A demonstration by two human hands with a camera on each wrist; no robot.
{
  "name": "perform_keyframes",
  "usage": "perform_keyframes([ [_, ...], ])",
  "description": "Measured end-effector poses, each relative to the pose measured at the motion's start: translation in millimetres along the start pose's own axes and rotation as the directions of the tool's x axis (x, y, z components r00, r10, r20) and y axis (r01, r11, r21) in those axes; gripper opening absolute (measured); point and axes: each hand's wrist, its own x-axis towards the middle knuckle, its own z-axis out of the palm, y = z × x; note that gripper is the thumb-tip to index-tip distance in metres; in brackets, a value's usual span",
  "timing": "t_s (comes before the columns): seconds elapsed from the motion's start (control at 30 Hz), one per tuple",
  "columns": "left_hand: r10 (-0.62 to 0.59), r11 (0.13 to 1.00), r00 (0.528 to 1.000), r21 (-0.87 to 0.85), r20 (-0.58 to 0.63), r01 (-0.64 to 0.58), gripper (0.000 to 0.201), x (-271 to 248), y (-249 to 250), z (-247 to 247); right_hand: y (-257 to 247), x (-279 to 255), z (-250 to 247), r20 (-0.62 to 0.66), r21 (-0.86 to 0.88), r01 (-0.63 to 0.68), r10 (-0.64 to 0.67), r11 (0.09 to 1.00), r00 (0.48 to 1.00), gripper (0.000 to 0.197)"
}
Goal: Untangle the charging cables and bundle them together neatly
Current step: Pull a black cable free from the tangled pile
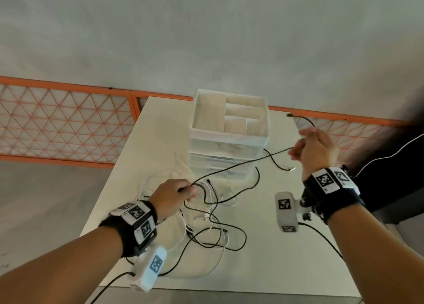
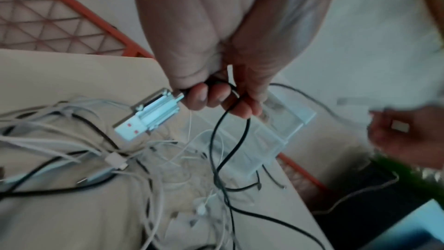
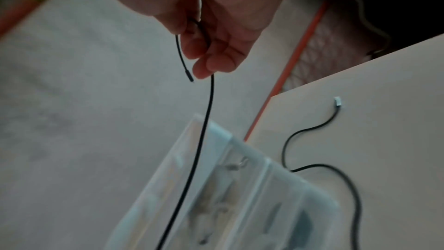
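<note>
Nearest on the white worktop (image 1: 286, 257) lies a tangle of white cables (image 1: 213, 216) and black ones, looped over each other. Just above that heap, the left hand (image 1: 174, 197) is curled round one end of a black cable (image 1: 238, 164), with its silver plug (image 2: 150, 115) sticking out past the fingers. From there the black cable runs taut up and to the right, passing in front of the clear plastic drawer box (image 1: 229, 143), to the raised right hand (image 1: 317, 149), which pinches it near its other end; the short tip arcs above that hand. Another black cable end (image 3: 337, 102) with a metal plug lies on the worktop beside the box. An orange mesh fence (image 1: 64, 124) stands beyond.
</note>
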Motion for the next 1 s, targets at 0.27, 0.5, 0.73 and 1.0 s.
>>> perform_keyframes([
  [0.27, 0.217, 0.951, 0.957, -0.181, -0.193, -0.252, 0.021, 6.8, 55.6, -18.2, 1.0, -47.8, 23.5, 0.436, -0.614, 0.364, -0.084, 0.701, 0.896, 0.073],
  [0.5, 0.258, 0.963, 0.961, -0.053, -0.103, -0.264, 0.025, 14.0, 64.6, -16.1, -20.3, -75.6, 54.1, 0.559, -0.362, 0.572, -0.32, 0.736, 0.765, 0.011],
  [0.73, -0.032, 0.998, 0.998, 0.054, -0.047, 0.035, 0.032, 6.5, -7.3, -3.5, -9.7, -21.8, 27.4, 0.257, -0.581, 0.302, -0.182, 0.756, 0.949, 0.02],
  [1.0, -0.114, 0.958, 0.992, 0.272, 0.057, 0.094, 0.027, 11.8, -20.2, -13.9, 8.3, -0.6, 17.2, 0.175, -0.457, 0.122, -0.046, 0.881, 0.984, 0.011],
])
